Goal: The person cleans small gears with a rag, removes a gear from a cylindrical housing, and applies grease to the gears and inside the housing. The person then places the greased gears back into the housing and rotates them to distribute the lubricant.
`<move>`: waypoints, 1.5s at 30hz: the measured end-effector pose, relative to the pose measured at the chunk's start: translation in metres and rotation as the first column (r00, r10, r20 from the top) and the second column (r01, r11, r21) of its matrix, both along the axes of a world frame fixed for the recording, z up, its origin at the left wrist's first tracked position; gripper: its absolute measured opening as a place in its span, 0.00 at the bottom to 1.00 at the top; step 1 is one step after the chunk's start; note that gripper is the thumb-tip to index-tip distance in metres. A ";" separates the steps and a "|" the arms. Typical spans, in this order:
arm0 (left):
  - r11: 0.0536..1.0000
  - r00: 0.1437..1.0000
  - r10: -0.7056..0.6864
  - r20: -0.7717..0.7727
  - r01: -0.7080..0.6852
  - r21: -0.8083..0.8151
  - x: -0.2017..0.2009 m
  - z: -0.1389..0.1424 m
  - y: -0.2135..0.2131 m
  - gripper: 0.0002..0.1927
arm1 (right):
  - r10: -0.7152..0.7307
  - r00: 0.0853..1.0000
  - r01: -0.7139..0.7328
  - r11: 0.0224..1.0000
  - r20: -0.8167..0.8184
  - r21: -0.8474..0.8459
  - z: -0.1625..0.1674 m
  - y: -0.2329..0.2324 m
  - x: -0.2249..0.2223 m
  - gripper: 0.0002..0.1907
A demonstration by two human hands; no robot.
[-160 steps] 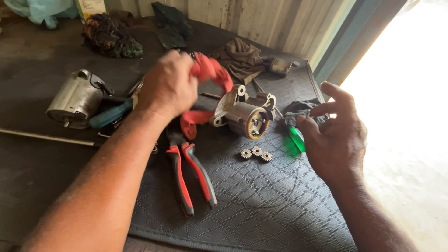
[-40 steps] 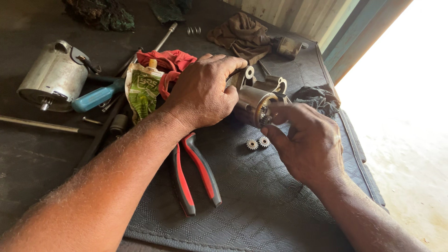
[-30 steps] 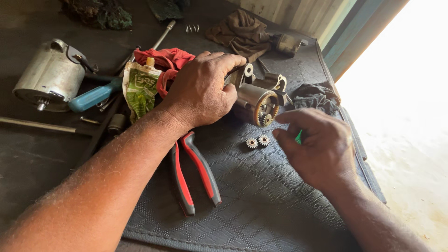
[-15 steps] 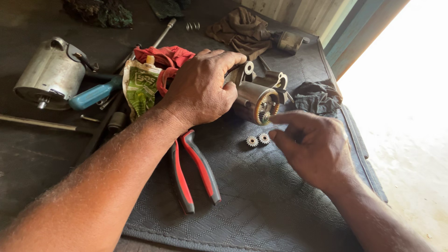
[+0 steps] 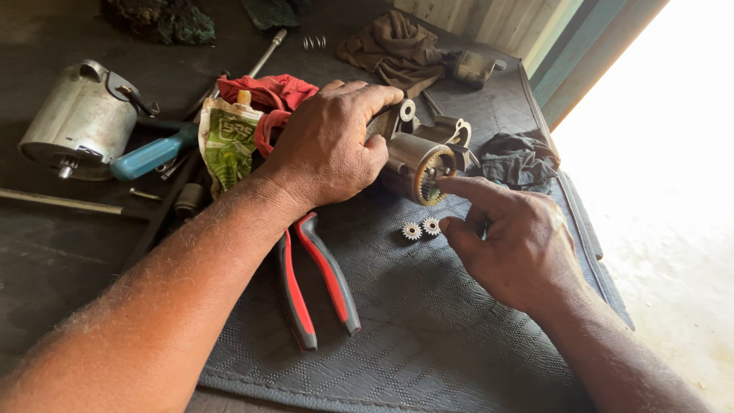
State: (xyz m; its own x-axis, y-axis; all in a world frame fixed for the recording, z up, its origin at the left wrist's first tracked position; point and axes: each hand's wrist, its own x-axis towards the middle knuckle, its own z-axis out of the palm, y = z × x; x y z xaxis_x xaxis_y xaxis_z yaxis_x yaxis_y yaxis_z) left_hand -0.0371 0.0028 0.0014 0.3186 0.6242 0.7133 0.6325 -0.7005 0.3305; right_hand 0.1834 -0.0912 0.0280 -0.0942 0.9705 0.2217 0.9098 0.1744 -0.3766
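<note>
The rear of the gear housing (image 5: 417, 164) is covered by the left hand (image 5: 329, 149). The jaws of the red-handled pliers (image 5: 317, 279) are hidden under the left forearm. The interior gear teeth cannot be made out clearly. The grey mat (image 5: 428, 336) is cut off at the lower edge.

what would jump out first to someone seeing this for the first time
Mid-frame, the left hand grips a metal gear housing while the right hand puts its forefinger to the toothed open end. Two small gears lie on the dark mat just below, and red-handled pliers lie under the left forearm.
</note>
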 end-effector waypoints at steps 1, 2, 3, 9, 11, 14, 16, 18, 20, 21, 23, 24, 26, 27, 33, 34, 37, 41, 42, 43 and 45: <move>1.000 1.000 -0.007 0.001 0.007 0.010 0.000 0.000 0.000 0.22 | 0.022 1.000 -0.022 1.000 -0.003 0.018 0.001 -0.001 -0.001 0.22; 1.000 1.000 -0.014 0.001 0.014 0.020 0.000 0.001 0.001 0.22 | 0.045 0.999 -0.045 0.998 -0.005 0.037 0.001 -0.001 -0.001 0.23; 0.999 1.000 -0.022 0.002 0.022 0.029 0.000 0.001 0.001 0.22 | 0.067 0.998 -0.067 0.996 -0.007 0.054 0.002 -0.001 -0.002 0.24; 0.999 1.000 -0.029 -0.003 0.029 -0.021 -0.001 0.003 0.000 0.22 | -0.001 0.998 -0.002 0.999 0.063 0.039 0.003 -0.003 -0.005 0.20; 0.999 0.999 -0.048 0.007 0.048 -0.023 -0.002 0.003 -0.001 0.22 | 0.038 0.998 -0.041 0.998 0.048 0.057 0.003 -0.004 -0.005 0.21; 0.996 0.998 -0.061 0.007 0.061 -0.062 -0.003 0.005 -0.002 0.24 | 0.047 0.998 -0.050 0.995 0.037 0.081 0.003 -0.002 -0.005 0.22; 0.994 0.997 -0.080 -0.008 0.080 -0.069 -0.005 0.007 -0.002 0.25 | 0.029 1.000 -0.029 0.998 0.012 0.062 0.003 -0.001 -0.004 0.22; 0.992 0.992 -0.120 -0.032 0.119 -0.050 -0.008 0.011 0.000 0.25 | -0.003 0.999 0.003 1.000 -0.033 0.001 0.003 -0.002 -0.002 0.22; 0.960 0.991 -0.131 -0.010 0.124 -0.252 -0.011 0.013 -0.001 0.30 | -0.102 0.993 0.102 0.995 -0.062 0.006 0.004 -0.004 0.001 0.17; 0.929 0.991 -0.131 -0.004 0.121 -0.349 -0.014 0.015 -0.001 0.33 | -0.146 0.986 0.147 0.989 -0.082 0.009 0.003 -0.004 0.001 0.15; 0.920 0.987 -0.163 -0.019 0.145 -0.364 -0.016 0.017 -0.003 0.36 | -0.069 0.998 0.069 0.997 -0.002 -0.030 0.002 0.000 0.000 0.13; 0.915 0.982 -0.185 -0.023 0.163 -0.368 -0.015 0.018 -0.004 0.38 | -0.036 0.999 0.038 0.998 0.040 -0.047 0.003 0.001 -0.001 0.12; 0.870 0.984 -0.169 -0.052 0.124 -0.477 -0.014 0.019 -0.005 0.44 | -0.028 0.999 0.030 0.997 0.030 -0.066 0.003 0.000 -0.002 0.16; 0.844 0.985 -0.159 -0.070 0.099 -0.527 -0.014 0.020 -0.006 0.48 | -0.020 1.000 0.022 0.997 0.023 -0.073 0.002 0.000 -0.004 0.19; 0.809 0.986 -0.087 -0.144 -0.014 -0.587 -0.013 0.019 -0.005 0.49 | -0.014 0.993 0.037 0.980 0.115 -0.196 0.005 -0.002 -0.013 0.16; 0.819 0.985 -0.090 -0.146 -0.010 -0.574 -0.013 0.019 -0.003 0.48 | -0.018 0.992 0.042 0.979 0.124 -0.197 0.006 -0.002 -0.014 0.15; 0.825 0.985 -0.106 -0.140 0.008 -0.565 -0.014 0.018 -0.003 0.43 | -0.032 0.989 0.063 0.975 0.147 -0.214 0.008 -0.001 -0.015 0.15; 0.783 0.986 -0.104 -0.128 0.002 -0.623 -0.013 0.019 -0.003 0.36 | -0.054 0.983 0.094 0.969 0.177 -0.228 0.010 -0.002 -0.013 0.14; 0.771 0.986 -0.091 -0.139 -0.018 -0.636 -0.013 0.020 -0.003 0.35 | -0.052 0.982 0.093 0.970 0.180 -0.225 0.010 -0.002 -0.013 0.14; 0.765 0.986 -0.085 -0.142 -0.027 -0.644 -0.013 0.020 -0.004 0.34 | -0.053 0.983 0.094 0.968 0.179 -0.234 0.010 -0.002 -0.013 0.15; 0.752 0.986 -0.076 -0.147 -0.040 -0.658 -0.013 0.021 -0.005 0.33 | -0.058 0.982 0.102 0.963 0.178 -0.251 0.011 -0.003 -0.014 0.17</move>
State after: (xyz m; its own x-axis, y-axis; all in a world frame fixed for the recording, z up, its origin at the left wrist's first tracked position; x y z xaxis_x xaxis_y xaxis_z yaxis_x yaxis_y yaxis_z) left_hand -0.0497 -0.0024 0.0222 0.4041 0.9121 0.0696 0.7049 -0.3590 0.6118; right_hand 0.1697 -0.0941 0.0390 -0.0285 0.9984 -0.0496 0.9706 0.0157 -0.2401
